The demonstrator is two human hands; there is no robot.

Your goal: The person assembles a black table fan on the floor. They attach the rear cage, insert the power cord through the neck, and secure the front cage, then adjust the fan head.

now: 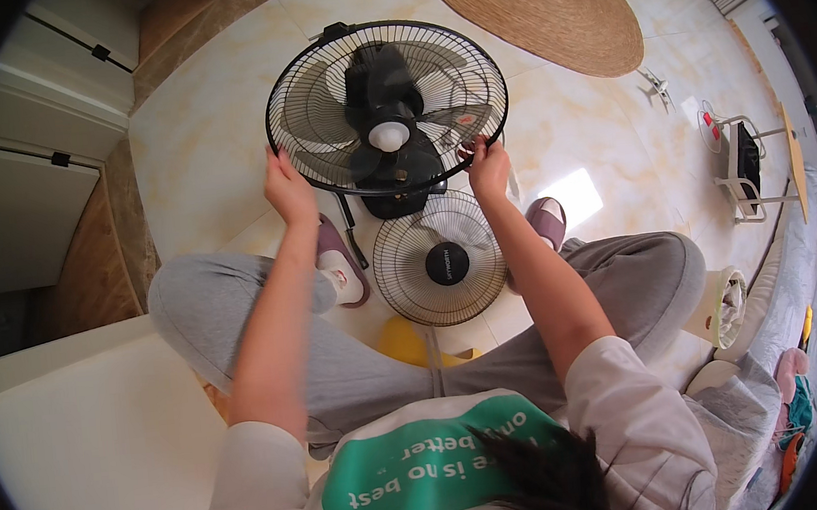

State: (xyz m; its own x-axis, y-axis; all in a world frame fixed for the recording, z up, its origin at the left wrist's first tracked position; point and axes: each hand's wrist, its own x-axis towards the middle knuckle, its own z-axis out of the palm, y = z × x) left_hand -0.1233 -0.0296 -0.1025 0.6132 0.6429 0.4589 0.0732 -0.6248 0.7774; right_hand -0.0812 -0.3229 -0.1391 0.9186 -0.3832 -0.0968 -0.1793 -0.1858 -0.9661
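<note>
In front of me stands a black floor fan (389, 91) with its front off, so the grey see-through blades and white centre cap (389, 137) show. My left hand (289, 190) is closed on the left side of its black rim ring (273, 126). On the near right side of the ring, my right hand (488, 165) is closed, its fingertips partly hidden behind the wires. Between my feet lies the round wire front grille (446, 295) with a black centre badge. A slim black rod-like thing (351, 231) is on the floor beside my left slipper.
A woven oval mat (553, 24) with a basket lies at the far side. To the right are a small metal-framed chair (745, 162) and a white bin (724, 310). Pale cabinets (39, 142) line the left. Something yellow (401, 341) lies between my legs.
</note>
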